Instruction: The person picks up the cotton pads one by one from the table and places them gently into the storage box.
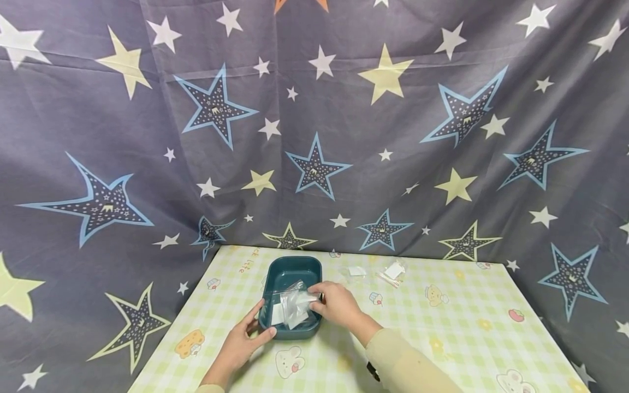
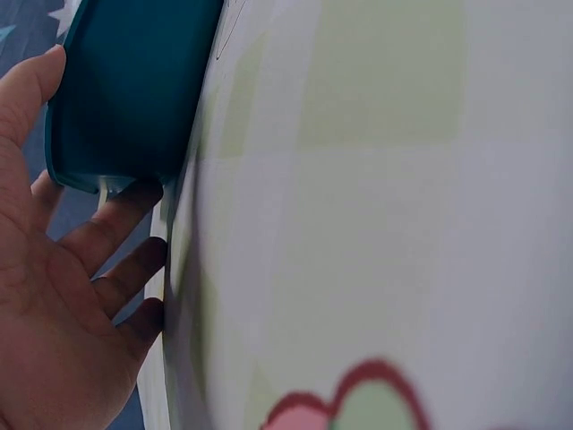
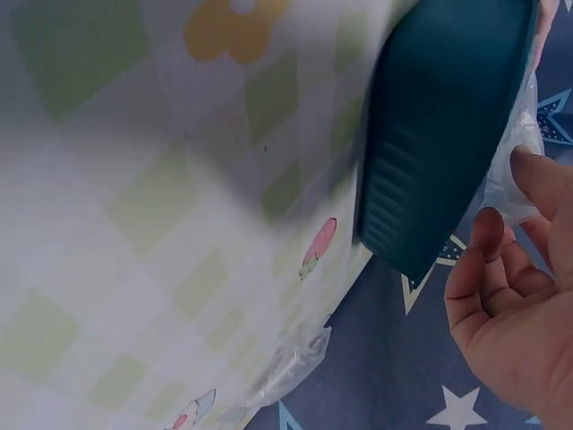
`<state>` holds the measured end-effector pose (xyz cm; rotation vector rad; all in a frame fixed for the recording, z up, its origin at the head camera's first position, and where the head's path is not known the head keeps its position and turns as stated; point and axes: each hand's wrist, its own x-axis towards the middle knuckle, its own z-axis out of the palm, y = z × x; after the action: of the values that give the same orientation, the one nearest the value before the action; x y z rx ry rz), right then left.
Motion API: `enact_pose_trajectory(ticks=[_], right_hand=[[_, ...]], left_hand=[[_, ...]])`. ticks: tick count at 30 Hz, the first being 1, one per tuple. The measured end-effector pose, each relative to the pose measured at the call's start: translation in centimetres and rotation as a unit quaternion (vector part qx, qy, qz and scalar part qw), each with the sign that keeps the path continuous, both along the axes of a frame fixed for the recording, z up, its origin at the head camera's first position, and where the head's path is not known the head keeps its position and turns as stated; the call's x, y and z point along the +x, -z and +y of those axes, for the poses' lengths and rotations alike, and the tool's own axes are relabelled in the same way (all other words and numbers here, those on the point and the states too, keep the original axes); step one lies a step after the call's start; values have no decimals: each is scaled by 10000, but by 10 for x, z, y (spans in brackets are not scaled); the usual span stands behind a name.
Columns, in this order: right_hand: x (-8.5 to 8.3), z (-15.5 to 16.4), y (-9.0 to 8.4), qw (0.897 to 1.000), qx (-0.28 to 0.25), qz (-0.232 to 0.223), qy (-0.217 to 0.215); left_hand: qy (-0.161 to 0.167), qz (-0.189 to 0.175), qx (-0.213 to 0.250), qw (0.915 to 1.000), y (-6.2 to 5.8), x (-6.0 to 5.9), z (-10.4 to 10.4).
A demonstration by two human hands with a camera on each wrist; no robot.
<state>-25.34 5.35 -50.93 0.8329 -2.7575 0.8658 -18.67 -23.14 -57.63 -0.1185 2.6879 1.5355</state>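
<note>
A dark teal rectangular box [image 1: 314, 326] with an open top stands on the table, with several clear plastic bags [image 1: 295, 308] holding white pieces inside it. My left hand [image 1: 241, 344] rests against its front left corner. The thumb touches the front rim and the spread fingers lie along the left side; the left wrist view shows these fingers [image 2: 125, 219] fairly straight. Over the right rim, my right hand [image 1: 339, 307] pinches a clear plastic bag [image 3: 515, 184] between thumb and fingers. The bag's lower part overlaps the other bags.
Two more clear bags with white pieces, one [image 1: 357, 271] nearer the box and another [image 1: 395, 269] farther right, lie toward the back of the table. A green checked cloth [image 1: 472, 327] with cartoon prints covers the table. Behind it hangs a grey star-patterned curtain [image 1: 334, 218].
</note>
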Motion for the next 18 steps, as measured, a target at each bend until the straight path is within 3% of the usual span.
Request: enact_pose_trajectory(ticks=[18], right_hand=[[7,-15,13,9975,688,159,48]], left_hand=[[24,-11,3,10000,1,-1,-1]])
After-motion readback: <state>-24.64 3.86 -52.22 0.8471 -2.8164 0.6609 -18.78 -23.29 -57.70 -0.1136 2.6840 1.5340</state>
